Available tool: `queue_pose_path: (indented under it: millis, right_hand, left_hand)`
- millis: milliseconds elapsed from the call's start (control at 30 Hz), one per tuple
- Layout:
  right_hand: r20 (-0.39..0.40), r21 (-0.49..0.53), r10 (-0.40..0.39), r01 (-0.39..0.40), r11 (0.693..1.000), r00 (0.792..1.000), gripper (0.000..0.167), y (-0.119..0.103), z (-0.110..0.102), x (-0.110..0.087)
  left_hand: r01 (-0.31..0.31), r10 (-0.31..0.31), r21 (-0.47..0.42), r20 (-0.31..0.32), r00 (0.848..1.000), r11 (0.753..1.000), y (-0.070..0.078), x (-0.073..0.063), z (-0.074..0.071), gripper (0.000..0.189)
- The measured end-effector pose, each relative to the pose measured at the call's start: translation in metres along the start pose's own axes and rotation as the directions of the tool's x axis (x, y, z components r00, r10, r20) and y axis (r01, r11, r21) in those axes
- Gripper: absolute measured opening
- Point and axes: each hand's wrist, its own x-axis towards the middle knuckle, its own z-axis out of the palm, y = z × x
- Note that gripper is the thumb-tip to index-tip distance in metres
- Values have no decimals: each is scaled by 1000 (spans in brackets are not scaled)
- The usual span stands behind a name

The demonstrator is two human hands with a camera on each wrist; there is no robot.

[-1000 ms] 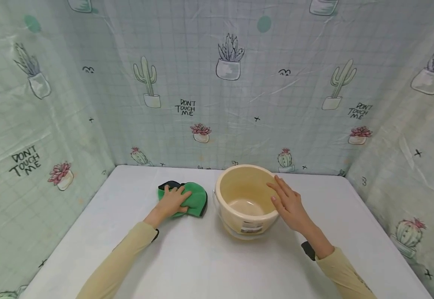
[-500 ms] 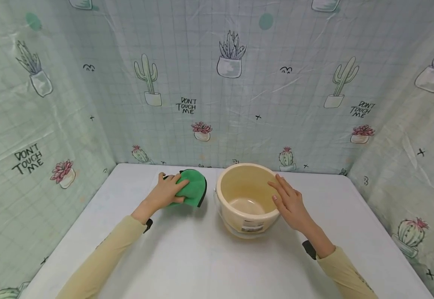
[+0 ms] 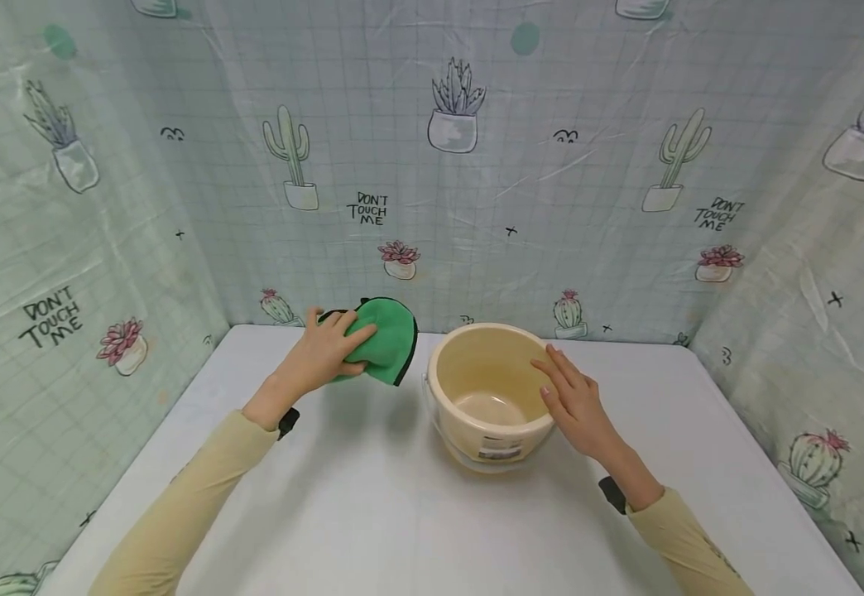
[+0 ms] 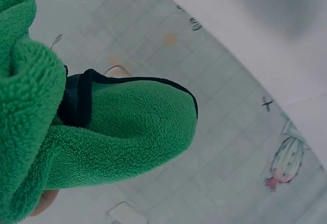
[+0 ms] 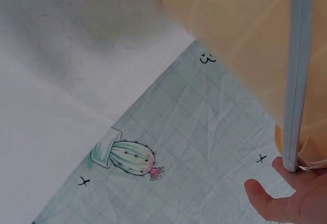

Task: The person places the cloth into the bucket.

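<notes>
My left hand [image 3: 320, 352] grips a green cloth [image 3: 387, 335] with black edging, raised above the white table in the head view. In the left wrist view the fluffy cloth [image 4: 138, 132] hangs in folds and hides most of the fingers; one bit of finger [image 4: 45, 202] shows below it. My right hand [image 3: 581, 414] rests at the right rim of a cream bucket [image 3: 469, 426], its fingers fairly straight, some reaching over the rim. In the right wrist view this hand [image 5: 301, 198] lies by the end of the bucket's grey handle [image 5: 299, 70]. The bucket stands upright with nothing visible inside.
The white table [image 3: 402, 530] is bounded at the back and sides by a curtain [image 3: 506, 190] printed with cacti. The bucket's pale handle hangs down around its front. Dark straps [image 3: 612, 495] circle both wrists.
My left hand has lifted the green cloth off the table, moving it up and slightly back. The right hand and the bucket have stayed in place.
</notes>
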Motion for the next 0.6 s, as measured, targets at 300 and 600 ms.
queue_pose_path:
  millis: [300, 600]
  right_hand:
    - [-36, -7, -18, 18, 1000, 999, 37, 0, 0, 2]
    - [-50, -9, -18, 18, 1000, 999, 36, -1, 2, 0]
  left_hand:
    - [6, -6, 5, -72, 997, 1000, 4, 19, -22, 54]
    - [-26, 25, -1, -107, 994, 1000, 17, 38, -38, 56]
